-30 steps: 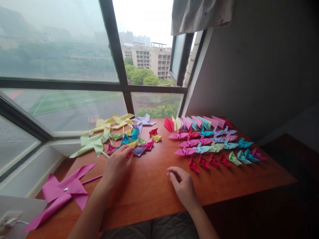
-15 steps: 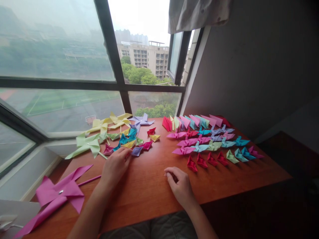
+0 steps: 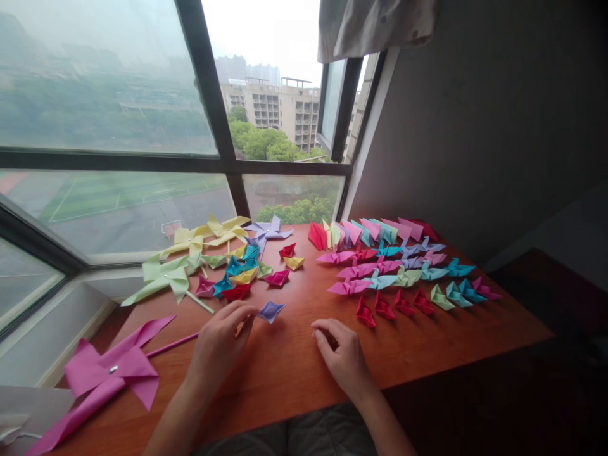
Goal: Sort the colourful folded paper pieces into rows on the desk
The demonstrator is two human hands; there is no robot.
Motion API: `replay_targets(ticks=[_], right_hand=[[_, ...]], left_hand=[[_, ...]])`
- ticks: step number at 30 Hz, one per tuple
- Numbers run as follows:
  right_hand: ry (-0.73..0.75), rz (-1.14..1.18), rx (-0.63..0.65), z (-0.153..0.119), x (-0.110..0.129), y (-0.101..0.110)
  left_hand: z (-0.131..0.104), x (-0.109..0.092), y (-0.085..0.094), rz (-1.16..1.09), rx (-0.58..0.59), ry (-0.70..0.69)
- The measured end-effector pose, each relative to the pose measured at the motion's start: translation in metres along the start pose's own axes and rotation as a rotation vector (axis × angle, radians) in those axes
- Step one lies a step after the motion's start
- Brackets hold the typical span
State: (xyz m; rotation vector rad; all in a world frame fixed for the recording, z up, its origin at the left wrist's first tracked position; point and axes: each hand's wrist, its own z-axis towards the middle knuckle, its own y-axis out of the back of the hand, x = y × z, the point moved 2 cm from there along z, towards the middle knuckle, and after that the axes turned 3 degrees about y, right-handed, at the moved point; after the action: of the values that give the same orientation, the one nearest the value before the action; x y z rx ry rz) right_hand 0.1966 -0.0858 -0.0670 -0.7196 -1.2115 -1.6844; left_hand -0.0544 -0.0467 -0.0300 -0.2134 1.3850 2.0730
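My left grip pinches the purple boat by its 9 o'clock tip. My right grip, at its 4 o'clock, is half-curled, nothing visible inside. Pinch lightly; folds likely crease.

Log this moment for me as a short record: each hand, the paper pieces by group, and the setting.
Left hand: fingertips at one tip of a purple paper boat, apparently pinching it
Right hand: loosely curled, nothing seen in it
Left-side boats: loose cluster, mixed colours, beyond the left hand
Pinwheels: magenta one nearest; light green, yellow and purple ones farther back
Right-side boats: one row, red ones at its left end
Paper cranes: rows behind those boats
Back row: folded pieces, shape unclear
Setting: brown table by a window
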Motion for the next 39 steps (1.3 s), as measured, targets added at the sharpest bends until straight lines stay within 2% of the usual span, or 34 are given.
replay_targets(ticks=[7,10,17,27,30,34,36,39], right_hand=[[-0.017,0.004,-0.005,-0.001,0.002,0.001],[0.005,0.015,-0.001,-0.001,0.002,0.001],[0.079,-0.007,0.008,0.001,0.006,0.002],[0.169,-0.182,0.019,-0.004,0.008,-0.005],[0.188,-0.191,-0.017,-0.004,0.011,-0.003],[0.232,-0.185,-0.107,-0.014,0.016,0.005],[0.251,-0.187,-0.161,-0.024,0.018,0.013],[0.241,-0.227,-0.245,-0.043,0.018,0.033]], left_hand=[[-0.019,-0.034,-0.023,-0.235,0.104,-0.025],[-0.022,-0.041,-0.032,-0.257,0.099,-0.039],[-0.03,-0.034,-0.044,-0.182,0.108,-0.08],[-0.03,-0.035,-0.04,-0.145,0.065,-0.094],[-0.029,-0.036,-0.038,-0.159,0.042,-0.064],[-0.03,-0.033,-0.038,-0.197,0.014,0.058],[-0.031,-0.031,-0.039,-0.199,0.018,0.091],[-0.032,-0.03,-0.041,-0.171,0.049,0.06]])
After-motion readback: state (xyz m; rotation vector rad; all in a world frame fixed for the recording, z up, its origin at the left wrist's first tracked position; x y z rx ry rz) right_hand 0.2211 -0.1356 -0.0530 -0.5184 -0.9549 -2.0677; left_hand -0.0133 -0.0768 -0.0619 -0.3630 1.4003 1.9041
